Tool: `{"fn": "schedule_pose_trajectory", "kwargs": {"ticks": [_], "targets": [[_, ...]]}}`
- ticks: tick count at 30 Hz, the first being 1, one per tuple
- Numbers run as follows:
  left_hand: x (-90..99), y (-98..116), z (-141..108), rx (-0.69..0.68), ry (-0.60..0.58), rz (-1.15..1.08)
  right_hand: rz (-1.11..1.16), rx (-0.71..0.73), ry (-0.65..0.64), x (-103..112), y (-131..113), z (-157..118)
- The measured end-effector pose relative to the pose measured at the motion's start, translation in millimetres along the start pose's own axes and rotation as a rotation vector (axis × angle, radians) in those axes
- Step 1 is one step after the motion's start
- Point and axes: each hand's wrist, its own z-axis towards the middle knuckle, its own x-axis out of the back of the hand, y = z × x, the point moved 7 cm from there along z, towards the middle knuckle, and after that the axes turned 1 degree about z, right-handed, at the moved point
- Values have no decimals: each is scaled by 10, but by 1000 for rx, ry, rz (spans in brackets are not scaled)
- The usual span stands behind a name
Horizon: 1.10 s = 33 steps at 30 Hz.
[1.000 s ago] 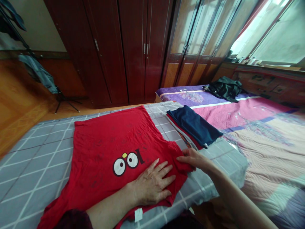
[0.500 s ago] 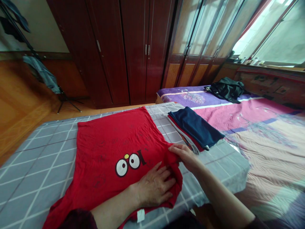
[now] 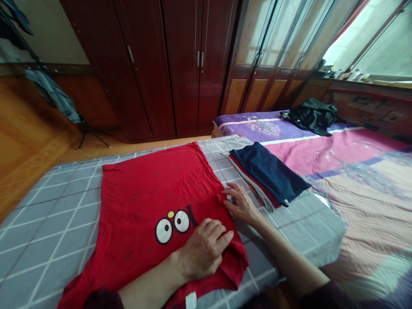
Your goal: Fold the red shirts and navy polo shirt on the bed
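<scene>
A red T-shirt lies spread on the checked bed cover, its print of two cartoon eyes face up. Over the shirt, to the right of the print, my left hand has its fingers curled down together into the cloth; the fingertips are hidden. My right hand is at the shirt's right edge, fingers apart, touching a small raised fold there. Beneath my left hand the sleeve side is bunched and rounded. A white label shows at the near edge.
A stack of folded clothes, dark blue on top, lies right of the shirt on the grey checked cover. Beyond is a second bed with a dark garment. Wardrobes stand behind; a clothes stand is at left.
My left hand has gone from lying flat with spread fingers to curled fingers. My right hand has shifted slightly left along the shirt edge, and its fingers have loosened apart.
</scene>
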Motion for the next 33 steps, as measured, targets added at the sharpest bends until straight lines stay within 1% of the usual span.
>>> {"fn": "schedule_pose_trajectory", "kwargs": {"ticks": [3, 8, 10, 12, 16, 19, 21, 23, 25, 27, 28, 29, 30, 32, 33], "targets": [[-66, 23, 9, -42, -48, 57, -44, 6, 6, -85, 54, 77], [25, -58, 5, 29, 25, 126, -51, 12, 39, -93, 66, 94], [33, -74, 5, 31, 21, 136, -56, 20, 47, -92, 57, 81], [15, -74, 8, 15, -9, 143, -55, 32, 47, -98, 58, 77], [-4, -103, 8, 16, -43, 147, -31, 78, 2, -116, 83, 97], [18, -135, 7, 19, -22, 133, -10, 120, -47, -104, 95, 137], [57, -164, 11, 30, 23, 88, 7, 154, -83, -93, 90, 181], [124, -230, 15, 94, 108, -23, 28, 184, -114, -92, 75, 235], [183, -358, 1, 235, 209, -135, 51, 205, -132, -106, 54, 289], [198, -505, -37, 410, 279, -142, 77, 217, -134, -130, 36, 330], [187, -558, -54, 474, 289, -108, 90, 218, -128, -142, 32, 344], [162, -589, -60, 508, 280, -70, 103, 216, -120, -153, 31, 352], [128, -602, -56, 513, 259, -43, 115, 213, -111, -161, 34, 356], [61, -595, -29, 480, 214, -45, 135, 207, -97, -170, 45, 354], [47, -591, -18, 466, 210, -65, 144, 205, -95, -172, 51, 351]]}}
